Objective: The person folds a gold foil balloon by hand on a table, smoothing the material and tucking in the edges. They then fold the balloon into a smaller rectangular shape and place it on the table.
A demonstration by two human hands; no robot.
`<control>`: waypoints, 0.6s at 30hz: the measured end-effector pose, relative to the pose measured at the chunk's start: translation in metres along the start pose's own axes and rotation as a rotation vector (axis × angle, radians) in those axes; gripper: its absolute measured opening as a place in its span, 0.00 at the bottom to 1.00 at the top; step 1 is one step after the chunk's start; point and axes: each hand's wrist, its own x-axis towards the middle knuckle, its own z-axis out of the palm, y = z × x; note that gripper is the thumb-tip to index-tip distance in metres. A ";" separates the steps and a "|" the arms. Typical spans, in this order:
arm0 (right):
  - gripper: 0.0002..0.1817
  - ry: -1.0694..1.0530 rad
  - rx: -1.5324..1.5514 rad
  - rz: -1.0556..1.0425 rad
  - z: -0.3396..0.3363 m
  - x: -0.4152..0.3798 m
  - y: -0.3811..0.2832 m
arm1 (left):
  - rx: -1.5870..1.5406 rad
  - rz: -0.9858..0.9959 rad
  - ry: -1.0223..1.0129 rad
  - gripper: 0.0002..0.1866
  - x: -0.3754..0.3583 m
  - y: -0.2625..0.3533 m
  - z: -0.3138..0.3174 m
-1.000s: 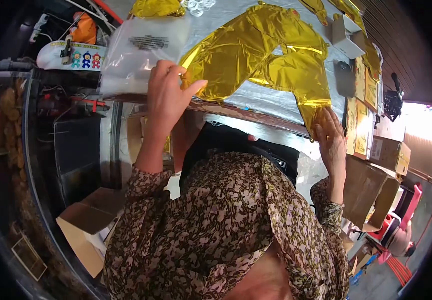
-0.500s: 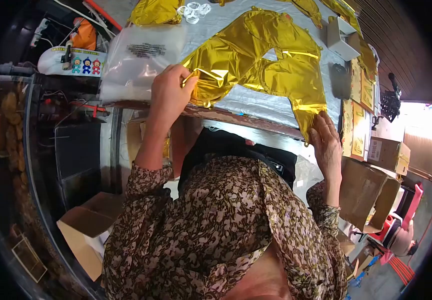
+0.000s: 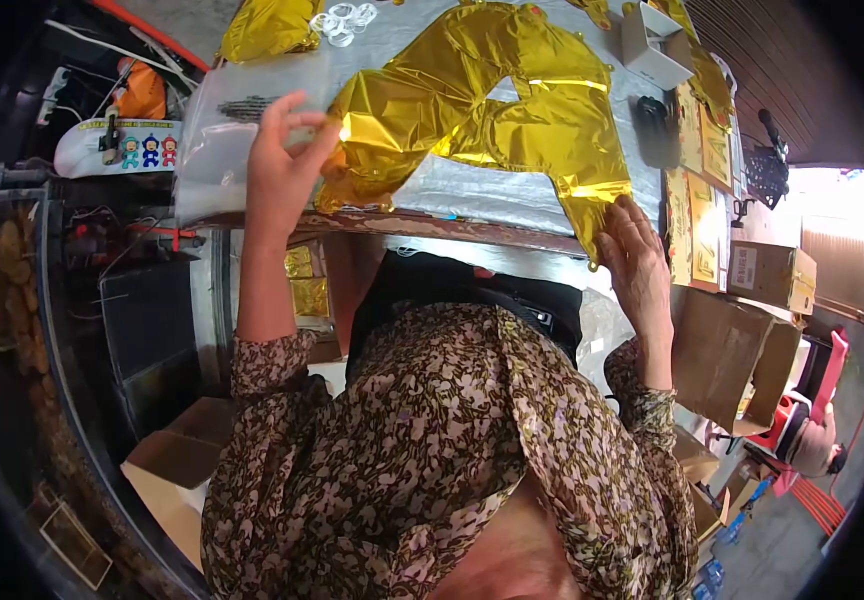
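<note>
Gold foil piece (image 3: 552,130) lies spread on the tabletop (image 3: 497,195), its lower right tip over the near edge. The left hand's (image 3: 282,165) fingers stand spread beside its left end, near clear plastic (image 3: 207,175). The right hand's (image 3: 637,255) fingers, close together, touch that tip; whether they pinch it, I cannot tell.

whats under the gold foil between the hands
Silver sheeting shows around the gold foil and through its gap. Anything else directly beneath is covered and cannot be seen.
</note>
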 end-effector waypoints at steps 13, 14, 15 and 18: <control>0.22 0.041 -0.030 -0.028 0.005 0.000 0.001 | 0.763 0.217 0.036 0.13 -0.003 0.009 0.001; 0.22 0.036 -0.031 -0.023 0.005 0.000 0.002 | 0.862 0.313 0.067 0.15 0.002 0.006 0.004; 0.22 0.031 -0.032 -0.018 0.005 0.000 0.002 | 0.862 0.315 0.073 0.15 0.009 0.003 0.010; 0.24 0.009 0.020 -0.002 0.002 0.001 -0.002 | 0.919 0.426 0.102 0.15 0.033 -0.005 0.026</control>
